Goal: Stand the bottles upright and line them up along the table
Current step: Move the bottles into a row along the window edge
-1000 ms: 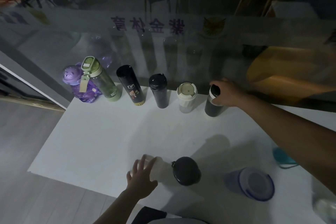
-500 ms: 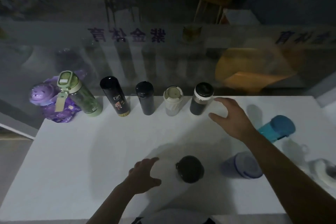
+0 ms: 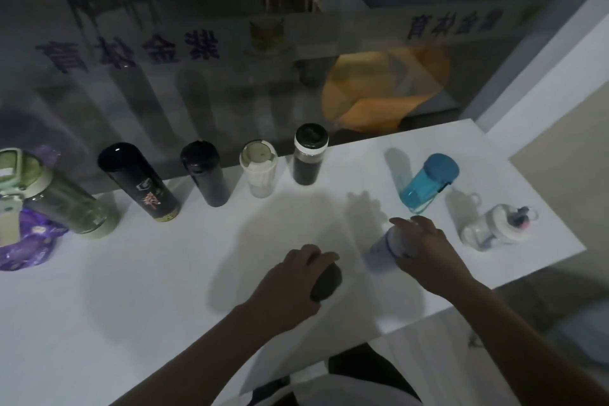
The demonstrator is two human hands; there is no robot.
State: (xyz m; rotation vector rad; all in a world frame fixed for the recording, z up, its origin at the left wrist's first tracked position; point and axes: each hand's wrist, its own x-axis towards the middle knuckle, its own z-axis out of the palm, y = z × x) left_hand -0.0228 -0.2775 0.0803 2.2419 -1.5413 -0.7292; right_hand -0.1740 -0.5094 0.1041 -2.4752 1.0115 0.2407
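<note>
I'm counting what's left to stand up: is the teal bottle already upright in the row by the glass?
No, the teal bottle lies on its side on the table, apart from the upright row ending at the black-lidded bottle.

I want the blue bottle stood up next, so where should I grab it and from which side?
Probably around the translucent body of the blue bottle, just below its cap, coming from above with the right hand. It lies tilted on the table, cap toward the far edge, so a mid-body grip lets you pivot it onto its base.

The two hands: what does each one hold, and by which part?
The left hand covers the dark-lidded bottle at its body; the right hand grips the lilac-banded bottle at its top end.
</note>
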